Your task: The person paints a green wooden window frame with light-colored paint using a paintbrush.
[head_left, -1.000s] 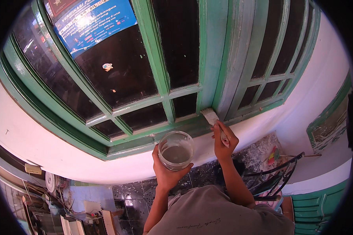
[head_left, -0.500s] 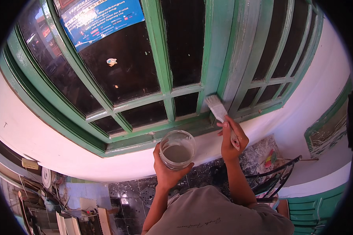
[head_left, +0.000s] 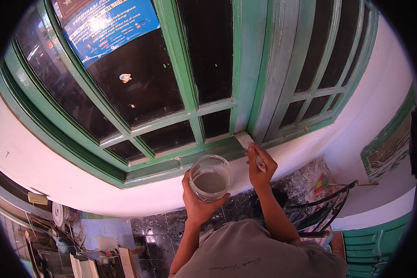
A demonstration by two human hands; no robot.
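Grey cloth of the person's shirt (head_left: 259,255) fills the six o'clock edge, and both bare forearms rise from it toward the window. At about seven o'clock of the picture's middle, the left hand (head_left: 200,204) cups a clear plastic tub (head_left: 211,178) from below, its grip wrapped round the tub's base and side; the tub stands upright and holds a pale grey liquid. Just beside it at three o'clock, apart from the tub, the right hand (head_left: 260,167) has its grip closed on the handle of a flat paintbrush (head_left: 246,141), whose pale bristle head points to eleven o'clock and touches the green window frame (head_left: 245,88) at the foot of the upright post where it meets the sill. Below the hands a white wall (head_left: 78,185) curves under the sill. Farther down, at five o'clock, black metal chair legs (head_left: 324,204) stand on a dark tiled floor (head_left: 157,227) flecked with pale spatter. Beyond the brush, dark glass panes (head_left: 208,51) sit between green bars, and a blue poster (head_left: 109,25) is stuck to the pane at eleven o'clock, with a small pale sticker (head_left: 124,78) beneath it.
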